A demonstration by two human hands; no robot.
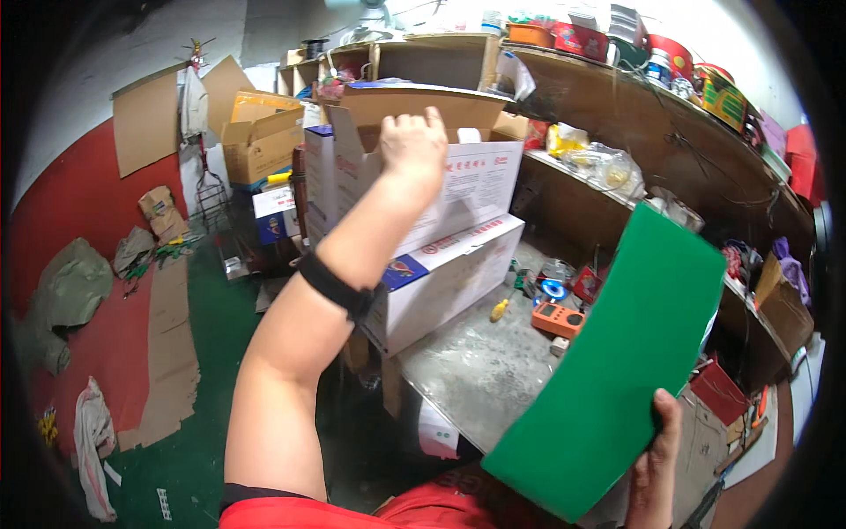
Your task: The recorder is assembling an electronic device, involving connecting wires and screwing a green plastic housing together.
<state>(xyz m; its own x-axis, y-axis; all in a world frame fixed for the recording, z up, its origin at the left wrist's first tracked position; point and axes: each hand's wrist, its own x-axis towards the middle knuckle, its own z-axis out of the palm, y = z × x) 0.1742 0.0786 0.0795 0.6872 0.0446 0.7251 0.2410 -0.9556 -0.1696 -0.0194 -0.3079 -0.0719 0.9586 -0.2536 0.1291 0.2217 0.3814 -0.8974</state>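
My left hand (412, 148) is raised over the near wall of an open white printed carton (476, 181). Its fingers are bent and closed, with the tips out of sight, so whatever they hold cannot be made out. A black band (330, 286) circles that forearm. The carton's brown inner flaps (423, 106) stand up, and a small white piece shows inside it. Beneath it lies a second white carton (449, 286). At the lower right, my right hand (656, 458) grips a large flat green board (617, 361) by its edge, holding it tilted over the bench.
On the grey workbench (467, 366) are an orange multimeter (557, 319), a small yellow bottle (500, 309) and a blue spool (553, 289). Crowded wooden shelves (617, 101) run behind. Brown boxes (260, 150) stand at the back left; sacks (75, 282) lie on the floor.
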